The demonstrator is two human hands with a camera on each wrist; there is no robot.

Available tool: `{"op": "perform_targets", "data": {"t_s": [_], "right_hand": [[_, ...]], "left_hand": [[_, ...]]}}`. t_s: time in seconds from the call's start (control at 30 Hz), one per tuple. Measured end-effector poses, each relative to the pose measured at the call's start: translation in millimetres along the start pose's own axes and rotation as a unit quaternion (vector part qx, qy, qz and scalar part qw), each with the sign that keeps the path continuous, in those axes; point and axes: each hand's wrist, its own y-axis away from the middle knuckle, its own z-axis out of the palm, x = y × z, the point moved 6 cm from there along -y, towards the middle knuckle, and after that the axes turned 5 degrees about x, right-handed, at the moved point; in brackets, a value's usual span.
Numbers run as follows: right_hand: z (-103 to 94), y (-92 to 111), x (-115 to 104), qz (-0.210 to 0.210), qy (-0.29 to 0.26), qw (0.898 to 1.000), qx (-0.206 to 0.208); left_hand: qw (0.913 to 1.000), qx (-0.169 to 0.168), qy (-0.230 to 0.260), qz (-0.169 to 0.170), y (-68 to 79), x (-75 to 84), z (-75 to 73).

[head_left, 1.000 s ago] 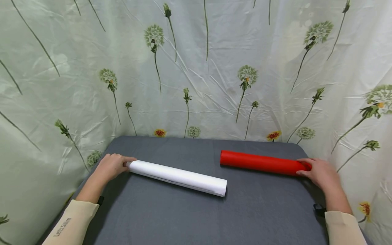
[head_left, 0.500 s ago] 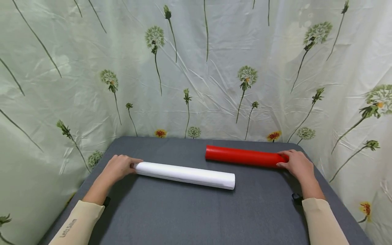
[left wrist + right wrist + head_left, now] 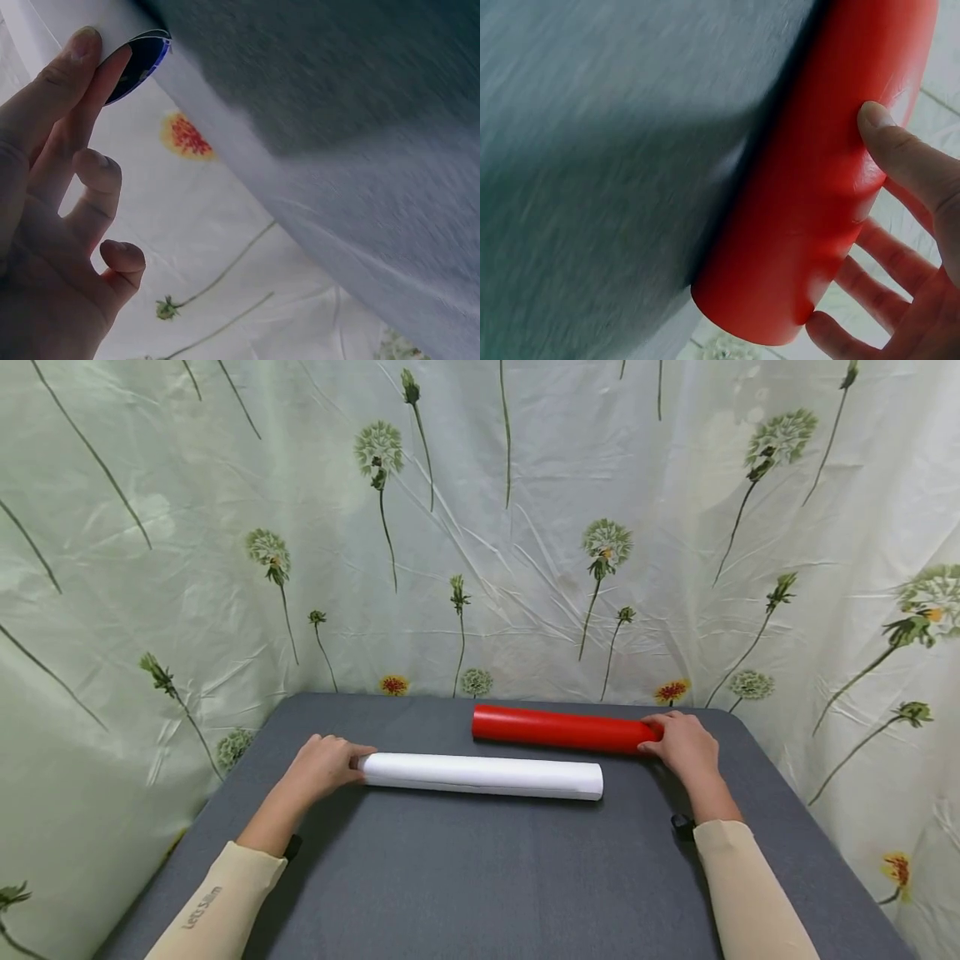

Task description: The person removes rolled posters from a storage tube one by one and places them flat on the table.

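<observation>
A white rolled-up sheet (image 3: 483,776) lies across the middle of the grey table, almost level from left to right. My left hand (image 3: 324,767) pinches its left end between thumb and fingers. In the left wrist view the roll's open end shows a dark blue inside (image 3: 142,69), and the other fingers curl loosely below. Behind the white roll, near the far edge, is a red roll (image 3: 558,729), angled slightly. My right hand (image 3: 686,747) grips its right end. In the right wrist view the thumb lies on top of the red roll (image 3: 787,217) and the fingers reach round its far side.
The grey table (image 3: 465,877) has rounded far corners. A pale curtain (image 3: 517,568) printed with dandelions hangs behind it and along both sides. Bare tabletop lies in front of the two rolls.
The red roll has slid left and away with my right hand. The white roll has shifted right, its right end swinging away from me as my left hand moves right.
</observation>
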Motion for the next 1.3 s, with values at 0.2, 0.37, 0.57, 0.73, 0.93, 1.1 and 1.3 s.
{"op": "perform_targets", "data": {"t_s": [0.2,0.37,0.57,0.73,0.93,1.1,1.3], "right_hand": [[4.1,-7,-17,-0.004,-0.008,1.0,0.005],[8.6,-12,-34,-0.01,-0.009,1.0,0.006],[13.1,-16,-55,-0.014,-0.009,1.0,0.015],[15.6,-18,-68,-0.016,-0.011,1.0,0.018],[18.7,-19,-81,-0.019,-0.013,0.999,0.025],[20.7,-19,-87,-0.021,-0.018,0.999,0.028],[18.2,-19,-86,-0.029,-0.023,0.999,0.039]], "left_hand": [[0.9998,0.011,-0.012,0.015,-9.2,15.8,2.2],[0.9997,0.013,-0.011,0.018,-16.3,29.5,4.3],[0.9998,0.013,-0.009,0.015,-25.4,46.9,7.7],[0.9999,0.008,-0.001,0.007,-31.6,58.1,10.3],[0.9996,0.018,-0.017,0.015,-37.3,69.4,12.5],[0.9996,0.018,-0.02,0.012,-41.1,73.3,15.2],[0.9997,0.01,-0.02,0.005,-45.1,72.6,16.8]]}}
